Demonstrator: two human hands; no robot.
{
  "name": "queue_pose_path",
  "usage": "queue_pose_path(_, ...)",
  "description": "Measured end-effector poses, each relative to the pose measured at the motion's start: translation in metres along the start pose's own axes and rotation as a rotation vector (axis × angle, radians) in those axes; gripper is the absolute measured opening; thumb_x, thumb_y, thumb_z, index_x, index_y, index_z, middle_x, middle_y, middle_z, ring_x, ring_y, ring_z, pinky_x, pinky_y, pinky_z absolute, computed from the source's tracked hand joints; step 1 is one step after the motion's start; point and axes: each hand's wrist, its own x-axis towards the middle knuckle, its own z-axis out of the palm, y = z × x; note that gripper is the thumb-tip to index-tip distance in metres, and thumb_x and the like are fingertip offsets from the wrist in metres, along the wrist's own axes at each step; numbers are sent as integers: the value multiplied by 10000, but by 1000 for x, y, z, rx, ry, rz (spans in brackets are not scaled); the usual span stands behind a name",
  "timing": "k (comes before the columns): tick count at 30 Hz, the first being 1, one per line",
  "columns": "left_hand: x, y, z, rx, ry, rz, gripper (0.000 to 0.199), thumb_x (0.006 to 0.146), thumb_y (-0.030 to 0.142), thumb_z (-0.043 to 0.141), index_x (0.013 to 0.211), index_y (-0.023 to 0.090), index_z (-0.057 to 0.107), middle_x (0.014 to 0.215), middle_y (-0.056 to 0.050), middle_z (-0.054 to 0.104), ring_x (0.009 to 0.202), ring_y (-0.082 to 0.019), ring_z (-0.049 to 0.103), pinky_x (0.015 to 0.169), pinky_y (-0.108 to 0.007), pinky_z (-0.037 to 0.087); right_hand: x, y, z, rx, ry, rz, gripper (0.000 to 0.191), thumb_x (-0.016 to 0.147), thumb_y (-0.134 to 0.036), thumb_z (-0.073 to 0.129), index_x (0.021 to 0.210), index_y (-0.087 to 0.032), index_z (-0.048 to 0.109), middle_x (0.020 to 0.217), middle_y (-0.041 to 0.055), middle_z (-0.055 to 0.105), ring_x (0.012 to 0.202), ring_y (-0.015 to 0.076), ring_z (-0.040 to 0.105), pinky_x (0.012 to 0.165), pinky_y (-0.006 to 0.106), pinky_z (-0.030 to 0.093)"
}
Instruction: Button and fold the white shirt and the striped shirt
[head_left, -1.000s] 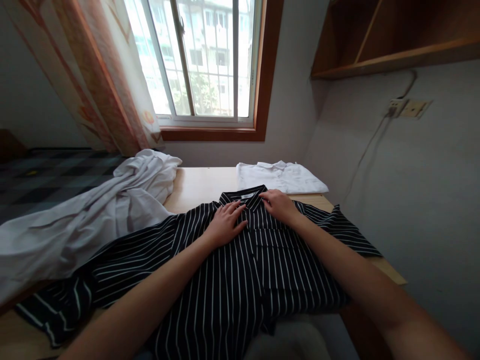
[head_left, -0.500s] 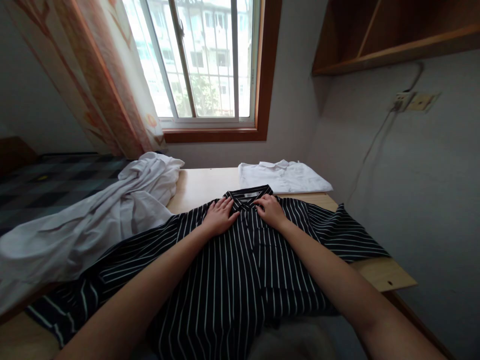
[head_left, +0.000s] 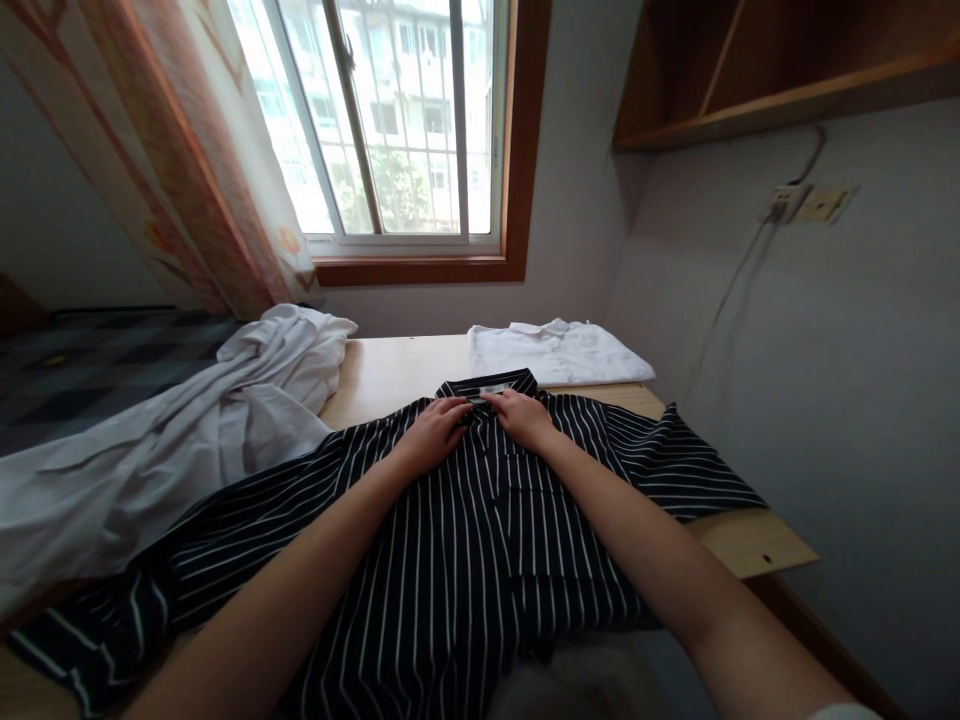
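Note:
A black shirt with white stripes [head_left: 450, 540] lies front up across the table, its collar away from me and its sleeves spread to both sides. My left hand [head_left: 436, 432] is at the left side of the collar opening, fingers closed on the cloth. On the right side of the opening, my right hand [head_left: 523, 418] has its fingers pinched at the collar's front. The fingertips of both hands are near each other, just below the pale neck label. Part of the collar's front is hidden under the fingers.
Folded white clothing [head_left: 559, 355] lies at the table's back right. A rumpled white garment [head_left: 247, 420] is heaped on the left, beside a checkered bed surface [head_left: 97, 360]. The pale wooden table [head_left: 405, 362] stands below a window; a shelf [head_left: 787, 95] hangs at upper right.
My left hand has gone from lying spread on the shirt to closed at the collar. My right hand has shifted inward, toward the left hand. The view has shifted slightly.

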Motion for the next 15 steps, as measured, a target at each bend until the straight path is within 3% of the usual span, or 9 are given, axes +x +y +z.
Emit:
queue_pose_path(3,1,5,2,-45,-28,22,444,926,238,391,1345,202,536,1356,-89,578,1282,-219,501,1132,-405,374,3,2,2,5,-25,6,419,952,-216,424,1326,-293,599,1217,49,653,1094,208,606,916,296,446)
queue_pose_path(8,1,2,7,-109,-41,16,479,981,375,329,1360,154,521,1411,-117,544,1345,-234,452,1171,-421,323,5,11,8,152,70,2,274,935,-175,450,1112,-214,656,1110,70,686,1006,201,627,881,283,448)
queue_pose_path(15,2,-5,10,-131,-59,-31,514,979,401,345,1420,163,459,1497,-106,471,1413,-246,376,1189,-451,278,6,34,8,600,252,-39,187,824,-112,454,924,-201,584,958,51,623,944,193,581,907,320,441)
